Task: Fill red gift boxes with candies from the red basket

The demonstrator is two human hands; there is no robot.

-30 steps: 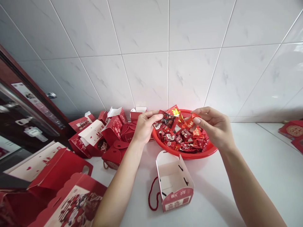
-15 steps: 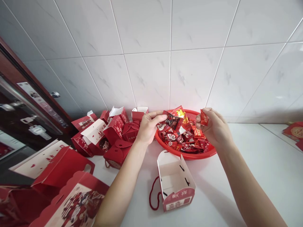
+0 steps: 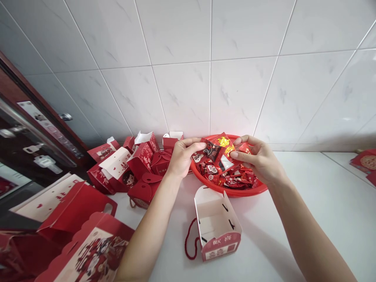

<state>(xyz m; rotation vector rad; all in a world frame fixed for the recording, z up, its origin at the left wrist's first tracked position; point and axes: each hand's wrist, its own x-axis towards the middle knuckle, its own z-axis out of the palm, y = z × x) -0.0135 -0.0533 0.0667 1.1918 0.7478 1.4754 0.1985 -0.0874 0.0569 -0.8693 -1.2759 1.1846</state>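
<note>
A red plastic basket (image 3: 232,191) heaped with red wrapped candies (image 3: 232,178) stands on the white counter against the tiled wall. My left hand (image 3: 182,156) is at the basket's left rim, holding a few candy packets (image 3: 210,149) fanned between thumb and fingers. My right hand (image 3: 258,160) hovers over the basket and pinches a small red candy (image 3: 243,148), close to the packets in the left hand. In front of the basket sits an open red-and-white gift box (image 3: 217,225) with a red cord handle, and it looks empty.
A pile of small red gift boxes (image 3: 138,166), some open, lies left of the basket. Larger red paper bags (image 3: 79,239) fill the near left corner beside a dark door (image 3: 32,133). More red boxes (image 3: 366,164) sit at the far right edge.
My right hand, which had lifted a small red candy above the basket, has moved left and down toward the packets in my left hand. The left hand has barely moved.
</note>
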